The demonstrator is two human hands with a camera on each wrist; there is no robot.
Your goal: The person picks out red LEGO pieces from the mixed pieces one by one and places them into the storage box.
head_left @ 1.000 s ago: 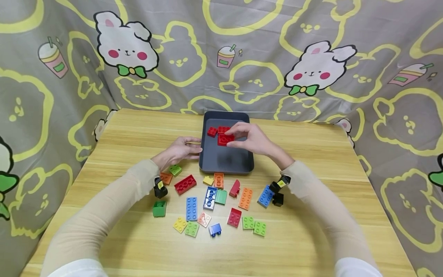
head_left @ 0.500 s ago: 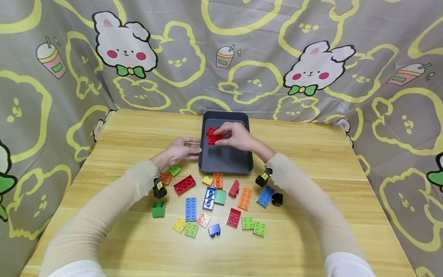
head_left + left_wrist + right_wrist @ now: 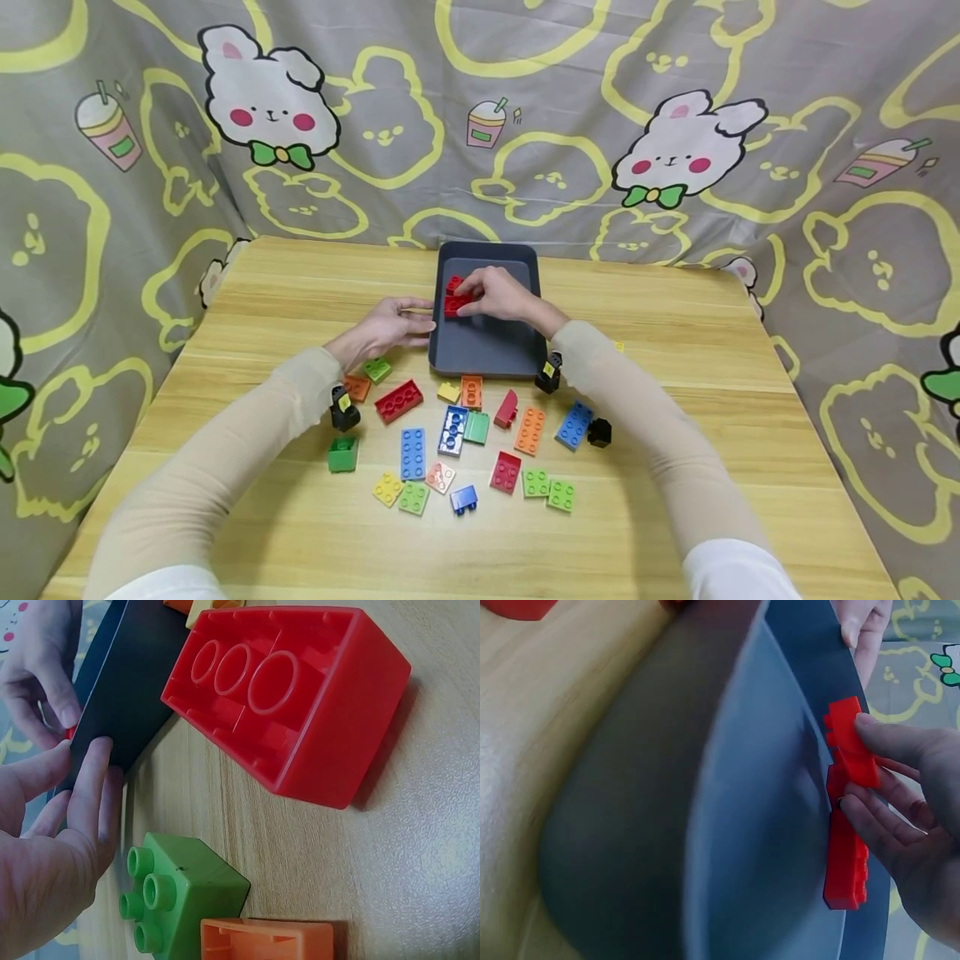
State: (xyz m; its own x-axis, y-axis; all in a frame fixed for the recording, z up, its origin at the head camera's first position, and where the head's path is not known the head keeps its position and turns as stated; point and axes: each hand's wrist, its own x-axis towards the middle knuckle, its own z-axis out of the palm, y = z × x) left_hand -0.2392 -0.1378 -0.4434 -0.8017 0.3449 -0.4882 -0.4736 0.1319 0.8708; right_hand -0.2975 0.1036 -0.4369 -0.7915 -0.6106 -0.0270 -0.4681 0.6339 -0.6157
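Wooden table [image 3: 697, 317], right fingers [image 3: 881, 831] (bent)

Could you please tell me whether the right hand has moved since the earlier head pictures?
Yes; the right hand has moved leftward across the tray, closer to its left side.

Bricks [image 3: 844, 862] in tray [image 3: 491, 352], loose bricks [image 3: 453, 432] before it (on table [image 3: 667, 312]), curtain [image 3: 551, 92] behind.
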